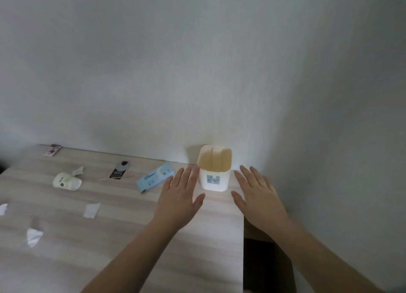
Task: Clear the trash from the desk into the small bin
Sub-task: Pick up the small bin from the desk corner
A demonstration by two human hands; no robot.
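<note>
At the desk's far right corner: a small white bin (214, 172) stands upright against the wall (197, 73), its top open and a grey-blue label on its front.
Desk: pale wood-grain desk (109, 259), its right edge ending just past the bin.
Left hand: the left hand (179, 201) hovers palm down just left of the bin, fingers spread flat, holding nothing; whether its fingertips touch the bin's side cannot be told.
Right hand: the right hand (259, 197) is palm down just right of the bin, fingers stretched out, empty, apart from the bin.
Nearest trash: a light blue wrapper (153, 178) lies flat beside the left hand.
Middle trash: a black and silver packet (119, 170) with a thin wooden stick (109, 178) at its near end.
Left trash: a crumpled white pouch (67, 181) with a torn corner.
Paper scraps: a white paper scrap (91, 210), another (34, 236) nearer, a third (3, 208) at the left border.
Far corner: a pink card (52, 150) by the wall, well apart from the bin.
</note>
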